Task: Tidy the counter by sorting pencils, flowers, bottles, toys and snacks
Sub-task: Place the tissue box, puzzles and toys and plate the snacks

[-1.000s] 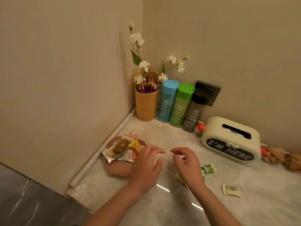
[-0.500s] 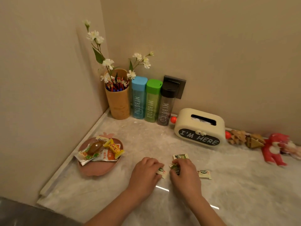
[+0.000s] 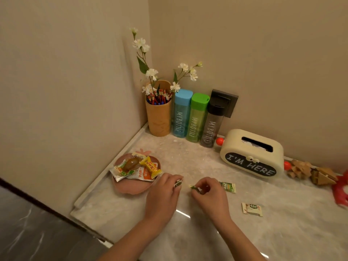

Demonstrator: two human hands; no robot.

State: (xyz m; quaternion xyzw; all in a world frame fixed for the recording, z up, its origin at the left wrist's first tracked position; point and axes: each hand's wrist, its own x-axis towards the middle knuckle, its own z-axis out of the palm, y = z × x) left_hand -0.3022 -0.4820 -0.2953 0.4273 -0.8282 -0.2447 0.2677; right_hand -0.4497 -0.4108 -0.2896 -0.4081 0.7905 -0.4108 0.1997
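Left hand (image 3: 165, 196): a second ago curled over the bare counter (image 3: 188, 159), half a second ago pressing down on a small packet (image 3: 177, 183). Now it pinches that packet at its fingertips, off the marble.

Right hand (image 3: 211, 196): same sequence, now pinches a green wrapper (image 3: 194, 187) clear of the surface.

The hands, nearly touching half a second ago, sit slightly apart.

The packet cluster is broken up: green sachet (image 3: 227, 187) lies just right of the right hand, white sachet (image 3: 252, 209) lies alone at lower right.

View swings back left; red plush toy (image 3: 340, 193) is cut by the right edge.
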